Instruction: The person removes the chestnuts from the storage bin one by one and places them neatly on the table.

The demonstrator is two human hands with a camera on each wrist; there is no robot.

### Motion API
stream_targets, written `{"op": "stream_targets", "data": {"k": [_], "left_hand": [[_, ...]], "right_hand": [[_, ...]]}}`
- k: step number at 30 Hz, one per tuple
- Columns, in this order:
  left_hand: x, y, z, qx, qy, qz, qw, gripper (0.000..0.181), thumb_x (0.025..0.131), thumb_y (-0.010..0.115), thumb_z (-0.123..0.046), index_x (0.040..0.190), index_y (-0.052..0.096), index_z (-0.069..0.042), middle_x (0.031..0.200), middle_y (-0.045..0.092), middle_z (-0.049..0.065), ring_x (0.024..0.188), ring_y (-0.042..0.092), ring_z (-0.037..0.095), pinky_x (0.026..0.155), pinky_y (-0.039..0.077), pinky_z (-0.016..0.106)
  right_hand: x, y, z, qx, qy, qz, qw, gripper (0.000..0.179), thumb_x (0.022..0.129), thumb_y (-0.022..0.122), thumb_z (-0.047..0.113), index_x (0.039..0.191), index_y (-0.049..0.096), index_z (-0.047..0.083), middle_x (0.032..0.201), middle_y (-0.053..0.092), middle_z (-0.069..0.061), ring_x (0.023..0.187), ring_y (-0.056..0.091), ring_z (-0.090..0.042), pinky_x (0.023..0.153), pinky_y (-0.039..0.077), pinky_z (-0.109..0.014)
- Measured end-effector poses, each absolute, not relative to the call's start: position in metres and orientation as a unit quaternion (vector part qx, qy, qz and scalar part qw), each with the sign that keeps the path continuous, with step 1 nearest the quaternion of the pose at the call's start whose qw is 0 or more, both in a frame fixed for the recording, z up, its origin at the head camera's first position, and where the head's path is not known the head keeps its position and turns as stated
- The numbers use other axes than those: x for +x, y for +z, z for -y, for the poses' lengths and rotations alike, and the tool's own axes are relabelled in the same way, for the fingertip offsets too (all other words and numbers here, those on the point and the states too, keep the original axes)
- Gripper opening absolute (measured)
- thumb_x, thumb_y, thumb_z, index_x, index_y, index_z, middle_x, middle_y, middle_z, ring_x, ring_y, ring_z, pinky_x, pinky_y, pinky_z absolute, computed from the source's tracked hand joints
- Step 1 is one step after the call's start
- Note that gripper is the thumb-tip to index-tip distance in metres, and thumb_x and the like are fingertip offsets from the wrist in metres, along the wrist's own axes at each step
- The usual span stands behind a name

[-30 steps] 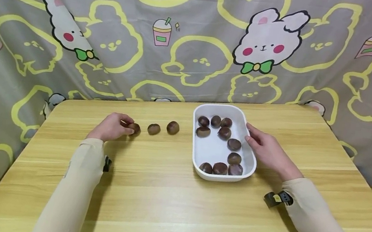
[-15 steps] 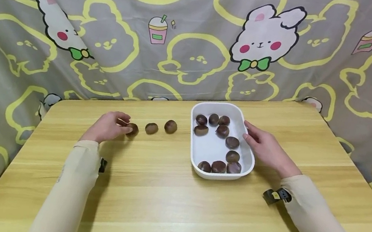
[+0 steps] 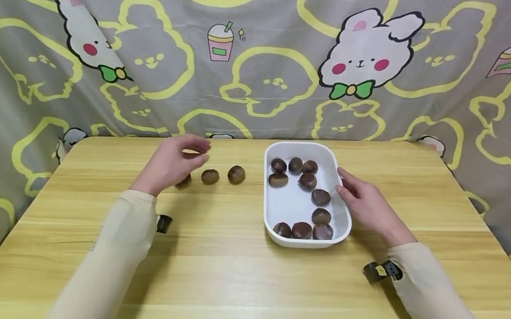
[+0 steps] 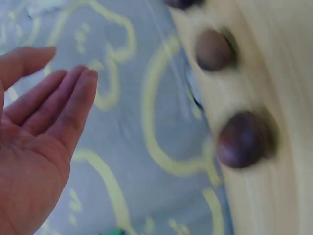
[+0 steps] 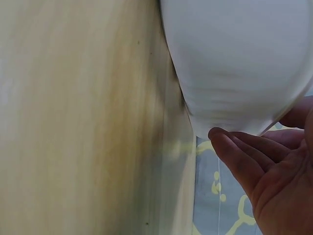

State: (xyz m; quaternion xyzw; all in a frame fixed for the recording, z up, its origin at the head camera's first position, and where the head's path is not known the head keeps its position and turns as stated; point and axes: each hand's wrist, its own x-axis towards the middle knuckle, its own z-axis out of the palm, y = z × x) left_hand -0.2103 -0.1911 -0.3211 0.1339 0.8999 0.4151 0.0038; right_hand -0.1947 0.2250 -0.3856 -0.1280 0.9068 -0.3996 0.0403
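Altogether, thirteen chestnuts (image 3: 321, 196) show: ten inside the one tray (image 3: 285, 207) and three in a row left of it, spaced so that, it seems, fingers fit round each. The left hand (image 3: 169, 163), left of the tray, grasps nothing and partly hides the leftmost chestnut. The right hand (image 3: 367, 205) grips the tray's right rim, probably to steady it. One table (image 3: 237, 288) supports the tray; a curtain (image 3: 265, 19) hangs behind.

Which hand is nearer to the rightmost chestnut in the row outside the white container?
Left. The left hand is just left of that chestnut, not touching it; the right hand is across the white container, at its right rim.
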Motion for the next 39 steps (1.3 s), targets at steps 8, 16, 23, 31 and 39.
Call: {"op": "stream_targets", "data": {"k": [8, 16, 23, 31, 39], "left_hand": [[-0.201, -0.306, 0.130, 0.253, 0.440, -0.859, 0.070, 0.025, 0.089, 0.072, -0.010, 0.113, 0.068, -0.005, 0.109, 0.065, 0.004, 0.101, 0.063, 0.020, 0.085, 0.052, 0.032], [-0.194, -0.317, 0.074, 0.344, 0.346, -0.864, 0.126, 0.027, 0.087, 0.074, -0.009, 0.113, 0.067, -0.005, 0.105, 0.066, 0.003, 0.100, 0.062, 0.016, 0.086, 0.049, 0.023], [-0.199, -0.329, 0.040, 0.410, 0.271, -0.854, 0.171, 0.022, 0.086, 0.075, -0.010, 0.106, 0.069, -0.004, 0.102, 0.068, 0.007, 0.095, 0.063, 0.018, 0.084, 0.047, 0.021], [-0.201, -0.341, 0.024, 0.400, 0.172, -0.871, 0.228, 0.024, 0.083, 0.077, -0.013, 0.105, 0.071, -0.004, 0.097, 0.068, 0.005, 0.087, 0.057, 0.012, 0.079, 0.044, 0.021], [-0.197, -0.346, 0.013, 0.409, 0.088, -0.876, 0.240, 0.012, 0.078, 0.077, -0.010, 0.089, 0.073, -0.008, 0.075, 0.062, -0.005, 0.074, 0.056, 0.010, 0.066, 0.045, 0.019]], "right_hand": [[-0.195, -0.387, -0.226, -0.128, -0.403, -0.905, 0.036, 0.054, 0.105, 0.049, 0.025, 0.152, 0.033, 0.003, 0.143, 0.044, -0.026, 0.126, 0.048, -0.038, 0.103, 0.038, -0.052], [-0.195, -0.389, -0.228, -0.126, -0.407, -0.904, 0.029, 0.054, 0.105, 0.049, 0.025, 0.151, 0.033, 0.002, 0.142, 0.045, -0.026, 0.125, 0.050, -0.039, 0.102, 0.039, -0.052], [-0.191, -0.388, -0.231, -0.125, -0.417, -0.900, 0.024, 0.054, 0.104, 0.050, 0.023, 0.150, 0.034, 0.000, 0.139, 0.046, -0.028, 0.124, 0.049, -0.040, 0.102, 0.039, -0.052], [-0.195, -0.387, -0.227, -0.126, -0.410, -0.903, 0.024, 0.054, 0.104, 0.051, 0.023, 0.151, 0.035, 0.003, 0.141, 0.046, -0.025, 0.124, 0.050, -0.038, 0.102, 0.039, -0.051], [-0.196, -0.390, -0.225, -0.127, -0.412, -0.902, 0.019, 0.053, 0.104, 0.051, 0.020, 0.150, 0.035, 0.002, 0.138, 0.049, -0.027, 0.122, 0.052, -0.039, 0.100, 0.042, -0.051]]}}
